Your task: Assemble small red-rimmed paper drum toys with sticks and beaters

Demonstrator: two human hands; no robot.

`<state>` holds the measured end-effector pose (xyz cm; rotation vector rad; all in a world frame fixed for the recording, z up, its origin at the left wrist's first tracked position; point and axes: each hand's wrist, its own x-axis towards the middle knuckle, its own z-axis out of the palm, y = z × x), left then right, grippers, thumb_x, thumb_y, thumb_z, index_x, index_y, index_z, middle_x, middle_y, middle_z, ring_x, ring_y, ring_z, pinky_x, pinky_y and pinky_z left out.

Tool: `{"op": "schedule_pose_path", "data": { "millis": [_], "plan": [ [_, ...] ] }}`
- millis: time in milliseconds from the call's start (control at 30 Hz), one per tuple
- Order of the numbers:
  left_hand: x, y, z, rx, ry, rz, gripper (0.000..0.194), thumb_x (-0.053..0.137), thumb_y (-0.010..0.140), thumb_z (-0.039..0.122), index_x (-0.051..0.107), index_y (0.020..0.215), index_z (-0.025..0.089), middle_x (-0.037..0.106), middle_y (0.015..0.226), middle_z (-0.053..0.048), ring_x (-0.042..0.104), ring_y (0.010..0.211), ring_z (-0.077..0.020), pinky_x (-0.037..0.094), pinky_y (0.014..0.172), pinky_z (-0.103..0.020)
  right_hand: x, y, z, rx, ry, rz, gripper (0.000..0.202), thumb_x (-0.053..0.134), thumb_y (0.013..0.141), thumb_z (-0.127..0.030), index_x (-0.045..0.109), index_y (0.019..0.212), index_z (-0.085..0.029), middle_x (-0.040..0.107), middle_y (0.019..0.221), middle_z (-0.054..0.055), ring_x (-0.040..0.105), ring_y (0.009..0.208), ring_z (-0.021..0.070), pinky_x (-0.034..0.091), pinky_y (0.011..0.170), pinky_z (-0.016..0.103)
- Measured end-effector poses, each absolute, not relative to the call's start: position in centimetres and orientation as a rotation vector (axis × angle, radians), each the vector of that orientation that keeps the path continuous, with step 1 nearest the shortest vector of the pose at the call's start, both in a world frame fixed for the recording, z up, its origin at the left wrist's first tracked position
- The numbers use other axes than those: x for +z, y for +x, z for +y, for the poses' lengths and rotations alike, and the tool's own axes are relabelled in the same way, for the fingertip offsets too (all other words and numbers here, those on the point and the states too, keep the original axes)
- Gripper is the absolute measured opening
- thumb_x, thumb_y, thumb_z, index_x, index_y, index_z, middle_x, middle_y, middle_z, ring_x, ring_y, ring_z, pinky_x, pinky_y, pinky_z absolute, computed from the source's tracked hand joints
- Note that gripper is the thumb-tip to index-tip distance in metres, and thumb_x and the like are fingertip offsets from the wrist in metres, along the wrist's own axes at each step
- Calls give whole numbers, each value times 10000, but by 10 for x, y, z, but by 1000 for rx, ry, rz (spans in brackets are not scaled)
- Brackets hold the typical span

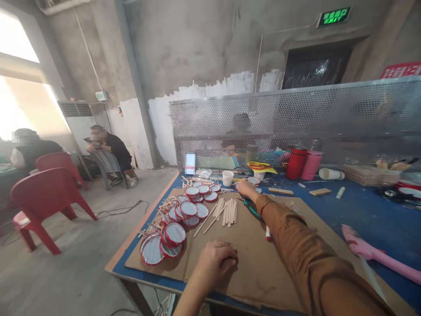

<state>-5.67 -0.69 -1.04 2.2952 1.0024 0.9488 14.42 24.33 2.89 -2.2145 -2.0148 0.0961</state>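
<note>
My left hand (pixel 219 263) rests on the brown cardboard (pixel 253 267) near the front edge, its fingers curled in with nothing visible in them. My right hand (pixel 246 188) reaches far across the table, beside small white discs with red rims (pixel 254 180); its fingertips are too small and hidden to make out. Under the right forearm lie pliers with green handles (pixel 252 210) and a white, red-ended stick (pixel 269 235). Left of centre, several red-rimmed round drums (pixel 175 233) with wooden sticks are piled up. Flat wooden sticks (pixel 229 213) lie between this pile and the pliers.
A paper cup (pixel 227 178) and a phone (pixel 190 163) stand at the back. Red (pixel 296 163) and pink (pixel 312 165) bottles stand before a perforated metal screen (pixel 210 120). A pink glue gun (pixel 371 250) lies right. People sit beyond red chairs (pixel 49 197) at left.
</note>
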Motion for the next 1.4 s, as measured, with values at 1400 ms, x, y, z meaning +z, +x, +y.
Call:
{"op": "schedule_pose_path", "data": {
  "millis": [1400],
  "plan": [
    [1, -35, -6, 1186, 1264, 887, 527, 508, 804, 579, 564, 1056, 119, 613, 921, -66, 565, 856, -165, 450, 780, -283, 7, 105, -22, -24, -984, -1829, 108, 507, 860, -299, 593, 856, -233, 649, 871, 52, 615, 843, 204, 494, 755, 332]
  ]
}}
